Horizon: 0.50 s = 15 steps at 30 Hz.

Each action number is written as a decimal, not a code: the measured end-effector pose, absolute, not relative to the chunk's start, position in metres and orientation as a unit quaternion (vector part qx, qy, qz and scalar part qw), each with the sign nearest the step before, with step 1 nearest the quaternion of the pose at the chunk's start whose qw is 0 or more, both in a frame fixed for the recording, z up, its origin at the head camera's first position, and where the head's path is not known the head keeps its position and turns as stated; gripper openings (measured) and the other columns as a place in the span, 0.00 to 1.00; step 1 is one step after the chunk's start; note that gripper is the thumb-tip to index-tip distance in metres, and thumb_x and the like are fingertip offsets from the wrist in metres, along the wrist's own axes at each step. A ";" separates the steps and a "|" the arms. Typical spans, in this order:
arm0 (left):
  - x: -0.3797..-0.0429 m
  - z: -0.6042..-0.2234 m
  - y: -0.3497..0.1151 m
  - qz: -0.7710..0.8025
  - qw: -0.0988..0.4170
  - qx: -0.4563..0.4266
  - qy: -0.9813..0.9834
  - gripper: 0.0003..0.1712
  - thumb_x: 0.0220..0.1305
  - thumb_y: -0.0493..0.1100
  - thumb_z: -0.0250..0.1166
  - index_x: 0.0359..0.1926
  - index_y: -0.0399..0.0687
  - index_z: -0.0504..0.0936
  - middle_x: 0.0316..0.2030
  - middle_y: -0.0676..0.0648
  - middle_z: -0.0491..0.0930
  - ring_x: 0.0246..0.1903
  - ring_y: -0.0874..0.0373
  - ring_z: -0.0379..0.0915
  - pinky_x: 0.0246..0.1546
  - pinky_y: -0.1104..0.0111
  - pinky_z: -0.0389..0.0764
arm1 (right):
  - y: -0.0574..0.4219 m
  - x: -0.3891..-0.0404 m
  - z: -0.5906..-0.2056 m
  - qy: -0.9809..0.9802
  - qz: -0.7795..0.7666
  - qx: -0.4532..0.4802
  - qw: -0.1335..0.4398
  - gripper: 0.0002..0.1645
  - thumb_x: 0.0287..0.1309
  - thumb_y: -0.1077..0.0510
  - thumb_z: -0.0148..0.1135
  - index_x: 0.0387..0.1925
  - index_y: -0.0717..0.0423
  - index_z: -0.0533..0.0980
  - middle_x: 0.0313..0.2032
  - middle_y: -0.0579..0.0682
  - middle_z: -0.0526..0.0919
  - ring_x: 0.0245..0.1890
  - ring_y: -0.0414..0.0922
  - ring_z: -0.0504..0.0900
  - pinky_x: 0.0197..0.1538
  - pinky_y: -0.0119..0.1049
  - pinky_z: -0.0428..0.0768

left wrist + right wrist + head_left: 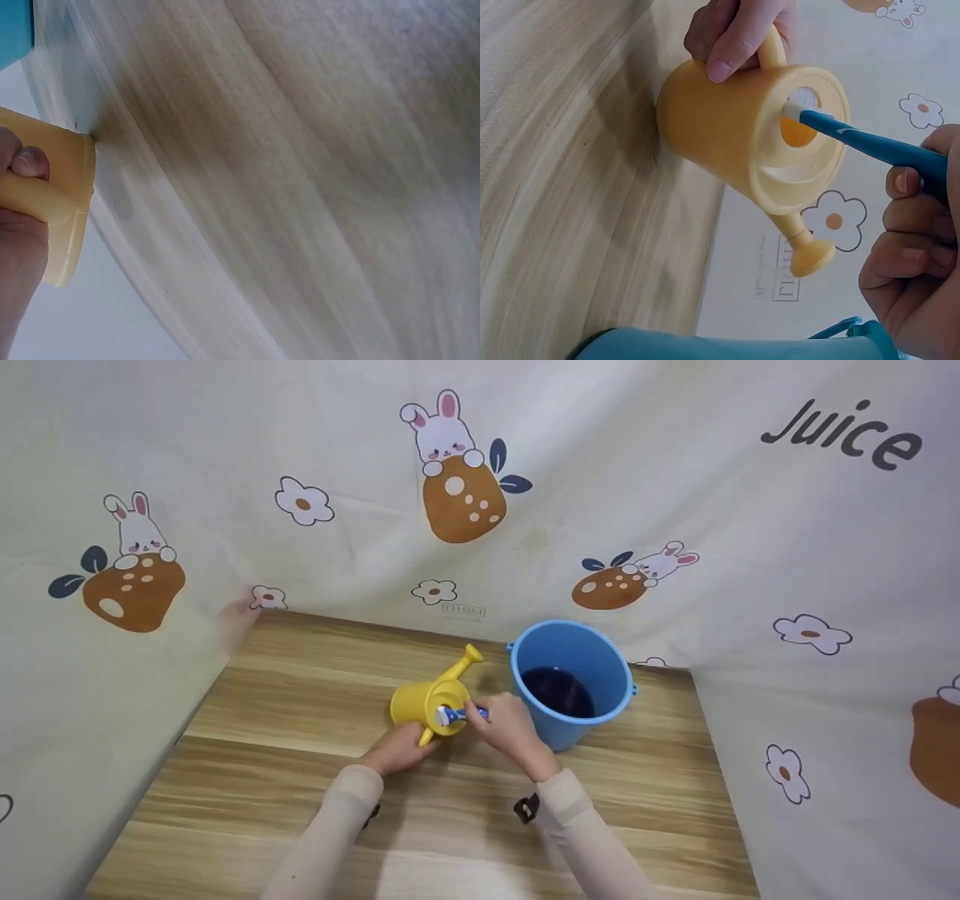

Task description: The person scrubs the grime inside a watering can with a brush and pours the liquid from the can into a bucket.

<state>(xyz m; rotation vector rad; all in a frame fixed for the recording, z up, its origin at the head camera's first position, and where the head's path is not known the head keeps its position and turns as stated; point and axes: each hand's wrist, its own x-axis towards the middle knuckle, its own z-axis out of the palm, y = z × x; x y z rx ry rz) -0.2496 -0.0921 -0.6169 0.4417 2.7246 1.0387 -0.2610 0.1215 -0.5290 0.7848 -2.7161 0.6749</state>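
Observation:
A yellow watering can (411,703) is tilted over the wooden surface, its round opening facing my right hand and its spout pointing away. My left hand (397,748) grips the can's handle, with the thumb and fingers wrapped round it in the right wrist view. My right hand (511,729) holds a blue-handled brush (885,148) with fingers curled round the handle. The brush's white bristled head is at the can's opening; how far it reaches inside, I cannot tell. In the left wrist view the can (66,161) shows its base and handle.
A blue bucket (581,649) with dark liquid (551,690) at its bottom stands just right of the can, close to my right hand. Pale cloth walls (337,562) printed with rabbits and flowers enclose the wood-grain surface (300,682) at the back and sides.

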 end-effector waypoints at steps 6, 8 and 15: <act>-0.249 -0.614 -0.093 0.357 0.109 0.151 0.915 0.10 0.65 0.46 0.62 0.30 0.47 0.75 0.22 0.55 0.68 0.23 0.60 0.65 0.27 0.65 0.68 | 0.120 -0.261 -0.530 -0.932 0.231 0.262 0.094 0.27 0.68 0.49 0.52 0.12 0.46 0.63 0.13 0.39 0.61 0.15 0.37 0.62 0.23 0.29 0.60; -0.248 -0.614 -0.094 0.363 0.113 0.152 0.913 0.09 0.66 0.46 0.62 0.32 0.47 0.76 0.23 0.54 0.68 0.24 0.60 0.65 0.29 0.65 0.69 | 0.119 -0.261 -0.531 -0.933 0.229 0.262 0.090 0.27 0.68 0.49 0.52 0.12 0.46 0.63 0.13 0.39 0.60 0.15 0.37 0.61 0.22 0.28 0.59; -0.249 -0.615 -0.094 0.368 0.110 0.158 0.910 0.08 0.66 0.46 0.62 0.34 0.46 0.78 0.23 0.55 0.69 0.24 0.60 0.66 0.30 0.64 0.70 | 0.110 -0.260 -0.537 -0.935 0.237 0.251 0.080 0.28 0.69 0.50 0.52 0.11 0.47 0.63 0.12 0.39 0.59 0.14 0.36 0.59 0.21 0.28 0.58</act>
